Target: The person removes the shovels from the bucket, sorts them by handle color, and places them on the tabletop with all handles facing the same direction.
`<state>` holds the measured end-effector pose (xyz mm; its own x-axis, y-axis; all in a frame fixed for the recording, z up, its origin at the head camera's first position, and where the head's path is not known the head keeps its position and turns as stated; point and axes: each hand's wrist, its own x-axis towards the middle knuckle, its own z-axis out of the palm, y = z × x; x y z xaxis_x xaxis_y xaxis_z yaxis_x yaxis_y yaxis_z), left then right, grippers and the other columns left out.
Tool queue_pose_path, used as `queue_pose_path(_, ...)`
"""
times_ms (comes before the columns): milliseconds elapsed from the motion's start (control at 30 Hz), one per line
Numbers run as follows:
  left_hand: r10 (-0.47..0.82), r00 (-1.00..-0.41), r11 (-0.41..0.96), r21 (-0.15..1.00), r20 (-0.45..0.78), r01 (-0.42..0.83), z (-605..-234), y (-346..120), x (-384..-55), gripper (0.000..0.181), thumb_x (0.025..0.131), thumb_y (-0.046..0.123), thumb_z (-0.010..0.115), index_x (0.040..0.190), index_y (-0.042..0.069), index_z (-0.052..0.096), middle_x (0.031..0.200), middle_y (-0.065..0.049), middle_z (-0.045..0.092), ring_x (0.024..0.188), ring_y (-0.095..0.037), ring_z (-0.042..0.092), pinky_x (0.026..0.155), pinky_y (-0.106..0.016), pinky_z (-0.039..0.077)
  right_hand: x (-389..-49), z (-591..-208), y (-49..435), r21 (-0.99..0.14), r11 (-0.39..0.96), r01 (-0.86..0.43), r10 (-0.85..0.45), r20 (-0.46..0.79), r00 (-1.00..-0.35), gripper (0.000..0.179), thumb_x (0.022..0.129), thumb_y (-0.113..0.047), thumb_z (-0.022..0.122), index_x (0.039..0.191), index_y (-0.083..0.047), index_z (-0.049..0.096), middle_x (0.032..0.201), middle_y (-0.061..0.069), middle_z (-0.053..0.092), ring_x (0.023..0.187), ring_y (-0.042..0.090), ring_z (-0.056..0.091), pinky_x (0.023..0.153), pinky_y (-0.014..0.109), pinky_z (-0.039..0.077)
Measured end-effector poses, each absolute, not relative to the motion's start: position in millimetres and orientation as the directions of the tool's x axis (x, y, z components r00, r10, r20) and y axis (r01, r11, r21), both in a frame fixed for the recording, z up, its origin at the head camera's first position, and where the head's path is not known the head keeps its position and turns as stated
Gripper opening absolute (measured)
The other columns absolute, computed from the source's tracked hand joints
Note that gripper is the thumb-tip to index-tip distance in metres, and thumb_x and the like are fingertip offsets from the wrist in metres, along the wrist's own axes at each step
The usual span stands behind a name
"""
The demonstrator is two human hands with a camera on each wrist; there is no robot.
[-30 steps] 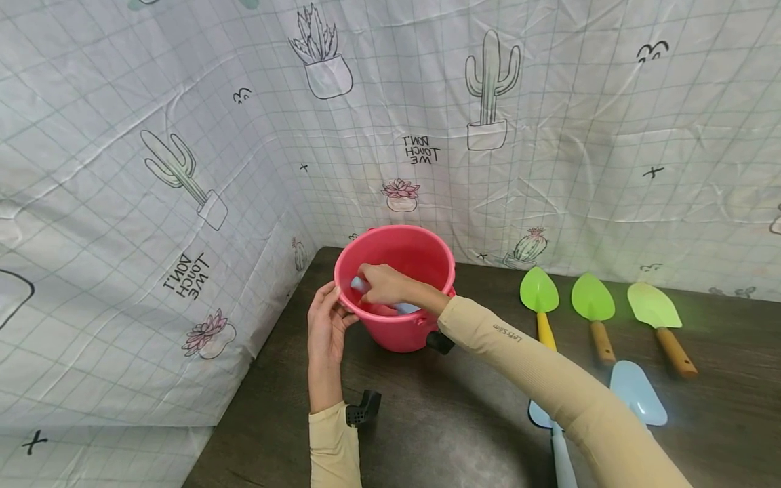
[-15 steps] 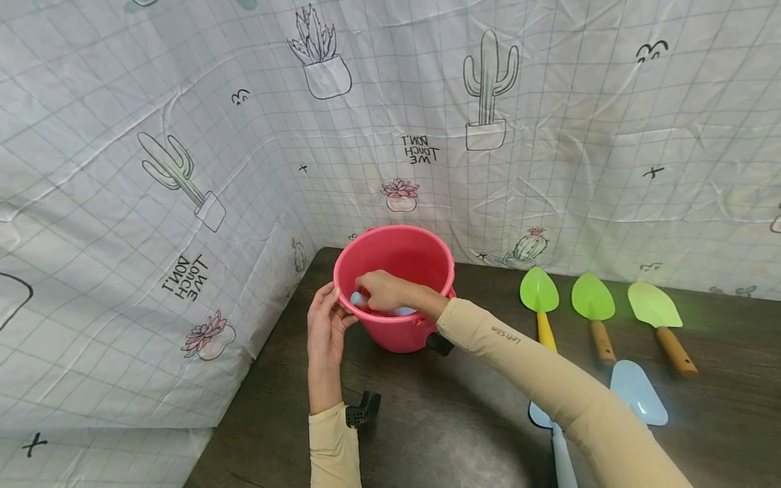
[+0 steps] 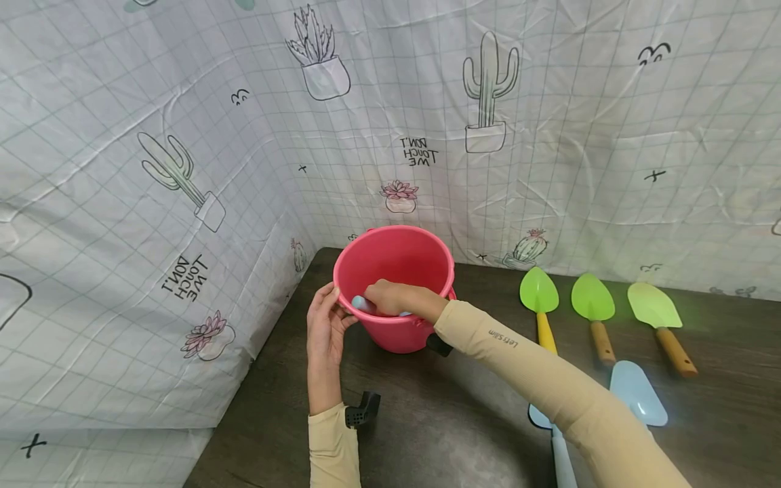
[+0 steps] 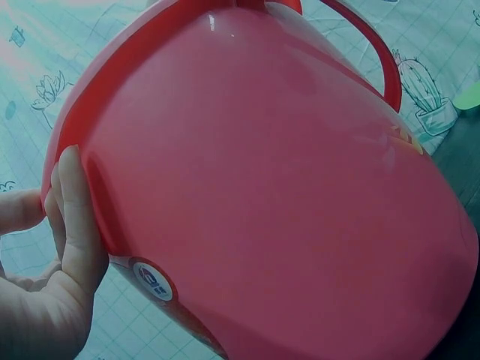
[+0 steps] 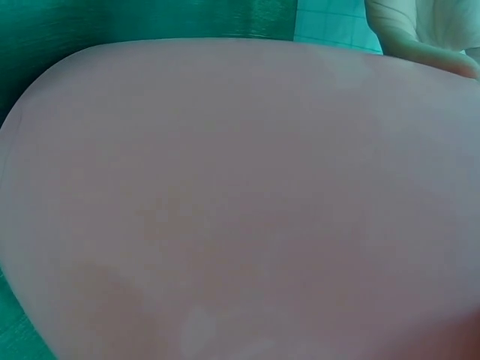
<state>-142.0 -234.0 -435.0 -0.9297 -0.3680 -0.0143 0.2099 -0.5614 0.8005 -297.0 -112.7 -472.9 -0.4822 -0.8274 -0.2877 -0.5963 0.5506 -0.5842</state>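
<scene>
A pink bucket (image 3: 403,335) stands upright on the dark table, its mouth open toward the head view. My left hand (image 3: 325,327) grips its left rim, thumb and fingers on either side of the wall, as the left wrist view also shows. My right hand (image 3: 393,298) reaches inside over the near right rim, fingers curled around a light blue-handled tool (image 3: 360,302). The rounded handle end pokes out left of the fist; its other end is hidden by the hand and bucket wall. In the right wrist view the bucket's outer wall (image 5: 240,202) fills most of the picture.
To the right lie a green trowel with yellow handle (image 3: 539,291), a green trowel with wooden handle (image 3: 593,298) and a paler one (image 3: 654,305). Light blue trowels (image 3: 639,393) lie nearer, partly under the right arm. A printed curtain (image 3: 390,122) hangs behind and left.
My right hand has sunk slightly deeper into the bucket and shifted a little right, and the blue handle end has dropped with it. My left hand stays on the rim.
</scene>
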Motion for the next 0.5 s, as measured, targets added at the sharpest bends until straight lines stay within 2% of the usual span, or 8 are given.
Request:
queue_pose_path(167,-0.381,-0.924,-0.558,0.804,-0.026,0.207,-434,-231,-143,0.017,0.106,0.005,0.049,0.122,-0.001,0.055,0.095,-0.012,0.065,0.066,-0.012,0.064,0.057,-0.025,0.060,-317,-498,-116,-0.600,0.527,-0.602,-0.845,-0.295,-0.446,0.020,0.087,-0.024,0.084,0.094,-0.019,0.067,0.077,0.001,0.067,0.063,0.018,0.066,0.058,0.029,0.059)
queue_pose_path(300,-0.387,-0.922,-0.554,0.807,-0.031,0.205,-434,-228,-144,0.018,0.106,0.005,0.050,0.122,-0.001,0.055,0.095,-0.012,0.065,0.065,-0.012,0.064,0.057,-0.025,0.060,-324,-504,-114,-0.623,0.500,-0.602,-0.860,-0.274,-0.430,0.015,0.087,-0.023,0.083,0.091,-0.019,0.069,0.075,0.002,0.069,0.063,0.021,0.069,0.059,0.032,0.060)
queue_pose_path(500,-0.404,-0.914,-0.544,0.812,-0.034,0.210,-434,-224,-146,0.017,0.106,0.006,0.050,0.122,0.001,0.056,0.093,-0.011,0.064,0.065,-0.012,0.062,0.057,-0.025,0.060,-321,-489,-107,-0.617,0.493,-0.613,-0.857,-0.225,-0.463,0.020,0.085,-0.024,0.086,0.097,-0.018,0.071,0.079,0.000,0.070,0.067,0.019,0.068,0.064,0.031,0.060)
